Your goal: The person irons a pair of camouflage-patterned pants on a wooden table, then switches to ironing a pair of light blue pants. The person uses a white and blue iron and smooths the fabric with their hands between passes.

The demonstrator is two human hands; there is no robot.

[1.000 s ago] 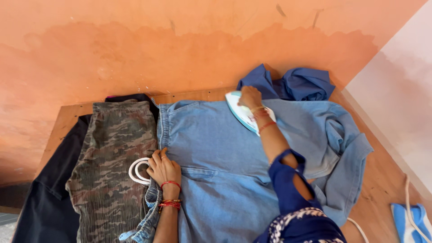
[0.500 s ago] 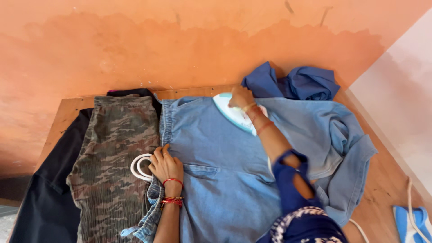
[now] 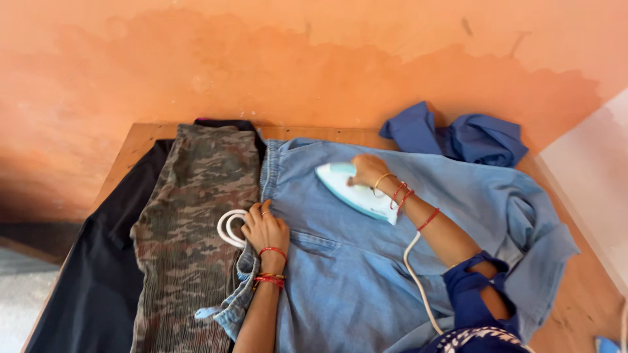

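Two hands: iron (image 3: 353, 191) and denim garment (image 3: 340, 261).

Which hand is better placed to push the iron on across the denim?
Right. The right hand already grips the iron, which sits flat on the light blue denim garment. The left hand is pinning the garment's edge beside the white cord loop, apart from the iron.

The shirt (image 3: 353, 261) lies spread on the table (image 3: 140, 140). On it, toward 12 o'clock, sits the iron (image 3: 353, 189) under the right hand (image 3: 368, 171). At the shirt's 9 o'clock edge rests the left hand (image 3: 265, 230), touching cord loops (image 3: 227, 229) on the trousers (image 3: 190, 235). Crumpled cloth (image 3: 458, 137) lies at 1 o'clock, against the wall (image 3: 261, 59).
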